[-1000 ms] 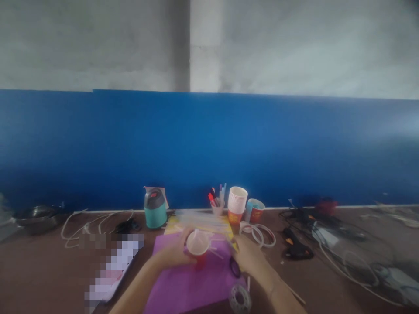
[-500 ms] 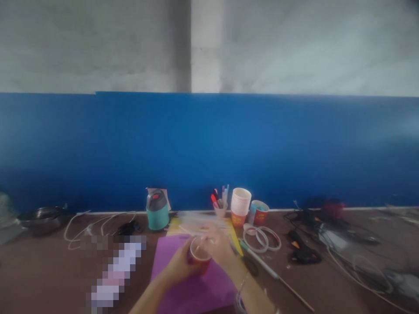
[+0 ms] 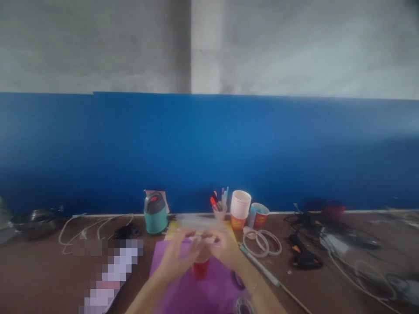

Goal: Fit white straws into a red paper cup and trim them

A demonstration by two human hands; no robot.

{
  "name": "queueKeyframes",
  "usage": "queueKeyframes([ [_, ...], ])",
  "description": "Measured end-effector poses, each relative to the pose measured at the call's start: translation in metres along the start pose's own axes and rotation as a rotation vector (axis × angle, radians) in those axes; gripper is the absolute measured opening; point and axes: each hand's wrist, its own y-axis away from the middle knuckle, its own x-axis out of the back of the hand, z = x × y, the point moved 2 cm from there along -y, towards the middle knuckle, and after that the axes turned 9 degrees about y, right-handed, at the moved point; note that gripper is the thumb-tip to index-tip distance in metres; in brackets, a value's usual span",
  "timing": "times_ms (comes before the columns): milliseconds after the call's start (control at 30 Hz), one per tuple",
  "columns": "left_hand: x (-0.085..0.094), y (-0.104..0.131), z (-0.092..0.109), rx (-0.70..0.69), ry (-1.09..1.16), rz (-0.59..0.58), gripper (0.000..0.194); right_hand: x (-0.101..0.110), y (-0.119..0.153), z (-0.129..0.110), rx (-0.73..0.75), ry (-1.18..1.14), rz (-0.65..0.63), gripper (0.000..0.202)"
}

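A red paper cup (image 3: 200,269) stands on a purple sheet (image 3: 176,292), its upper part partly covered by fingers. Over its rim, my left hand (image 3: 176,257) comes in from the left with curled fingers and a bent thumb. My right hand (image 3: 225,250) meets it from the right, its fingertips pointing inward. Both hands are closed around the space above the cup; blur hides what lies between the fingertips. Behind them lies a yellow sheet (image 3: 170,233) with clear plastic (image 3: 196,218) on it.
A teal-and-grey bottle (image 3: 156,218), a pen cup (image 3: 220,213), stacked paper cups (image 3: 241,207) and another red cup (image 3: 261,218) line the back. To the right are tape rings (image 3: 268,242), a stick (image 3: 265,271), a black glue gun (image 3: 304,257) and cables. A metal bowl (image 3: 34,220) stands far left.
My left hand has come off the cup's side up to its rim. My right hand has shifted slightly right, and the fingertips of both now face each other above the cup.
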Motion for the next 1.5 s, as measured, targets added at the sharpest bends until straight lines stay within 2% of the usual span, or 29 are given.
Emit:
queueKeyframes([
  [67,-0.004,-0.001,0.004,-0.086,-0.139,0.068,0.013,0.001,0.000,-0.004,0.041,0.050,0.020,0.016],
  [200,-0.011,0.000,0.001,-0.144,-0.298,0.130,0.003,-0.001,0.002,-0.011,0.104,0.076,0.029,0.015],
  [400,-0.012,0.004,0.002,-0.211,-0.388,0.144,0.007,-0.003,0.003,-0.016,0.180,0.188,0.035,0.014],
  [567,-0.017,0.004,0.003,-0.231,-0.483,0.154,0.009,-0.004,0.002,-0.015,0.179,0.161,0.053,0.014],
  [700,-0.019,0.002,0.001,-0.199,-0.482,0.168,0.012,-0.008,0.001,-0.009,0.137,0.076,0.063,0.015],
  [900,-0.019,-0.003,-0.005,-0.170,-0.400,0.175,0.012,-0.010,-0.001,-0.005,0.189,-0.020,0.084,0.020],
  [1033,-0.019,-0.006,-0.010,-0.142,-0.327,0.159,0.015,-0.010,-0.001,-0.004,0.192,-0.028,0.093,0.023],
  [1233,-0.013,-0.008,0.001,-0.167,-0.334,0.080,0.018,-0.006,-0.002,0.000,0.199,-0.034,0.107,0.023],
  [1367,-0.011,-0.007,0.004,-0.157,-0.383,0.065,0.018,-0.006,-0.002,0.001,0.132,-0.027,0.034,0.015],
  [1500,-0.014,-0.004,-0.001,-0.190,-0.395,0.088,0.018,-0.005,0.001,-0.002,0.083,0.042,0.049,0.011],
])
